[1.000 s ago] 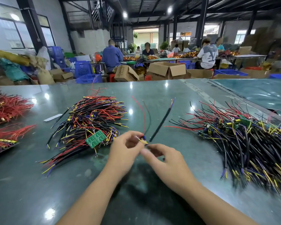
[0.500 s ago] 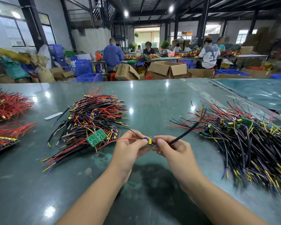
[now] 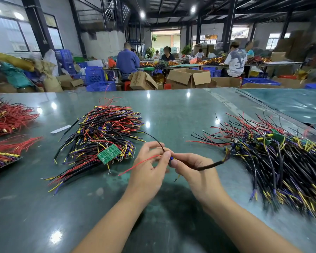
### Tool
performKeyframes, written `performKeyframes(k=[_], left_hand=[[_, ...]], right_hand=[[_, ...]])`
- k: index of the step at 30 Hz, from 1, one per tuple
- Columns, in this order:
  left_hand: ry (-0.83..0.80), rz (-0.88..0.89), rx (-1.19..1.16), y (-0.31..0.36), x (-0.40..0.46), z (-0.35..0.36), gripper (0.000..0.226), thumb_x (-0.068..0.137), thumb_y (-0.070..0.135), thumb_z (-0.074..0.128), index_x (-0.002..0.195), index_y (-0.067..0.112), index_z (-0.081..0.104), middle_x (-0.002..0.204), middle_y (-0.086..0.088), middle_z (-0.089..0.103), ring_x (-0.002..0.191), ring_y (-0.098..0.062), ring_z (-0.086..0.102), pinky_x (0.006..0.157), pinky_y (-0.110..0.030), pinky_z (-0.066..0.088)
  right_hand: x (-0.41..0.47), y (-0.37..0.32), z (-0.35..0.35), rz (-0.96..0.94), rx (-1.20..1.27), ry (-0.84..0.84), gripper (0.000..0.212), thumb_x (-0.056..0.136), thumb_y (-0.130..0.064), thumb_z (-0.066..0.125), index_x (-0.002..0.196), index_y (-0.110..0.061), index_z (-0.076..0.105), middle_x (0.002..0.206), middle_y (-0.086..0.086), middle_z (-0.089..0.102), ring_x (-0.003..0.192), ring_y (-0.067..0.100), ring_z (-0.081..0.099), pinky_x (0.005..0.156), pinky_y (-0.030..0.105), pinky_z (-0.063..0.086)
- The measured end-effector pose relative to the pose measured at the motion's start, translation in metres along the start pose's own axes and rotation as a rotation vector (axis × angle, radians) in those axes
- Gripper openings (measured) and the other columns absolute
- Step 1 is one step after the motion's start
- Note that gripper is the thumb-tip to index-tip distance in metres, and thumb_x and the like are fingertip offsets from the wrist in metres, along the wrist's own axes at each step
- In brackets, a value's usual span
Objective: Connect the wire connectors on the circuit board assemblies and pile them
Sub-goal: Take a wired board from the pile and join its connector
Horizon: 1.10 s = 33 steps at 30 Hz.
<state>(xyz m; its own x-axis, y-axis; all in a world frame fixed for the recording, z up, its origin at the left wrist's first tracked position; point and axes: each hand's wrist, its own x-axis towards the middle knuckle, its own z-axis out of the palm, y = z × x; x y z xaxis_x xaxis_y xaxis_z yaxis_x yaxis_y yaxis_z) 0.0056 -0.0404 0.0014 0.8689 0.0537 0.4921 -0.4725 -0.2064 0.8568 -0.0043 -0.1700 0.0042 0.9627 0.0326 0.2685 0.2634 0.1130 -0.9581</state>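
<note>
Above the green table [image 3: 171, 110], close to the person's chest, the two hands meet on one wire set; the left hand [image 3: 150, 167] pinches the thin red wire [image 3: 139, 166] and a thin black wire [image 3: 154, 138] at the joint, and the right hand [image 3: 195, 170] pinches the thick black wire [image 3: 210, 165] just beside it; the small blue and yellow plug [image 3: 171, 158] between the fingertips is mostly hidden, so I cannot tell if it is pushed in all the way; if it is only half in, it may slip apart when it is dropped on the pile; a hard pull could bend the thin wires; the loose ends could also catch on the big pile on the right [image 3: 274, 157] or the pile with the green board [image 3: 109, 153] on the left; the wire set looks thin, bendy and light, with a red tail hanging left and a dark tail curving right.
</note>
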Motion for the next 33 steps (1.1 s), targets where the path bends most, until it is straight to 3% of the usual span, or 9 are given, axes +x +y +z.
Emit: performKeyframes(k=[3,8,13,17,21,23,25,33], left_hand=[[0.064,0.066,0.040,0.000,0.003,-0.003,0.020,0.091,0.014,0.060,0.079,0.025,0.072,0.102,0.009,0.049,0.094,-0.008,0.059,0.064,-0.025,0.057],[0.120,0.010,-0.009,0.002,0.004,-0.003,0.023,0.091,0.013,0.059,0.075,0.027,0.067,0.083,0.001,0.062,0.071,-0.013,0.058,0.050,-0.020,0.048],[0.163,-0.035,-0.065,0.001,0.009,-0.008,0.015,0.085,0.025,0.056,0.072,0.019,0.054,0.049,0.009,0.046,0.048,-0.010,0.041,0.046,-0.017,0.036],[0.226,-0.049,-0.168,-0.005,0.015,-0.012,0.014,0.090,0.012,0.053,0.078,0.018,0.049,0.051,0.011,0.046,0.044,-0.006,0.039,0.042,-0.021,0.032],[0.281,-0.026,-0.100,-0.014,0.023,-0.023,0.007,0.083,0.030,0.051,0.079,0.024,0.050,0.059,0.004,0.043,0.054,-0.018,0.034,0.053,-0.031,0.027],[0.309,-0.011,-0.058,-0.018,0.025,-0.030,0.009,0.085,0.030,0.052,0.079,0.024,0.050,0.059,0.001,0.041,0.053,-0.019,0.032,0.054,-0.033,0.027],[0.301,0.001,-0.014,-0.019,0.026,-0.035,0.013,0.090,0.025,0.055,0.078,0.023,0.052,0.056,0.001,0.041,0.050,-0.017,0.030,0.051,-0.030,0.025],[0.195,-0.087,-0.066,-0.019,0.029,-0.046,0.020,0.088,0.013,0.065,0.069,0.018,0.064,0.045,0.009,0.043,0.041,-0.006,0.031,0.042,-0.017,0.025]], right_hand=[[0.001,0.000,0.000,0.046,0.056,-0.005,0.013,0.083,-0.002,0.067,0.091,-0.009,0.074,0.085,0.010,0.074,0.074,0.011,0.062,0.066,0.019,0.048],[0.002,0.000,-0.002,0.106,0.146,-0.004,0.011,0.082,-0.002,0.068,0.089,-0.009,0.072,0.079,0.007,0.073,0.074,0.011,0.066,0.067,0.016,0.050],[0.003,-0.004,-0.003,0.091,0.161,-0.076,0.008,0.082,-0.001,0.067,0.086,-0.007,0.071,0.076,0.006,0.072,0.073,0.012,0.067,0.070,0.017,0.051],[0.004,-0.008,-0.005,0.099,0.134,-0.129,0.007,0.081,-0.001,0.067,0.086,-0.006,0.070,0.077,0.005,0.072,0.071,0.010,0.066,0.067,0.016,0.050],[0.006,-0.012,-0.015,0.111,0.065,-0.156,0.007,0.083,-0.001,0.066,0.087,-0.005,0.069,0.074,0.003,0.072,0.068,0.006,0.066,0.060,0.011,0.045],[0.008,-0.013,-0.021,0.111,0.023,-0.154,0.007,0.082,-0.003,0.067,0.086,-0.008,0.071,0.077,0.006,0.072,0.074,0.011,0.066,0.068,0.018,0.047],[0.010,-0.013,-0.026,0.108,0.002,-0.152,0.007,0.081,-0.004,0.068,0.085,-0.008,0.071,0.080,0.009,0.072,0.078,0.015,0.066,0.075,0.025,0.048],[0.015,-0.013,-0.050,0.129,-0.128,-0.176,0.008,0.081,0.001,0.068,0.088,-0.002,0.069,0.077,0.006,0.072,0.070,0.010,0.065,0.072,0.016,0.051]])
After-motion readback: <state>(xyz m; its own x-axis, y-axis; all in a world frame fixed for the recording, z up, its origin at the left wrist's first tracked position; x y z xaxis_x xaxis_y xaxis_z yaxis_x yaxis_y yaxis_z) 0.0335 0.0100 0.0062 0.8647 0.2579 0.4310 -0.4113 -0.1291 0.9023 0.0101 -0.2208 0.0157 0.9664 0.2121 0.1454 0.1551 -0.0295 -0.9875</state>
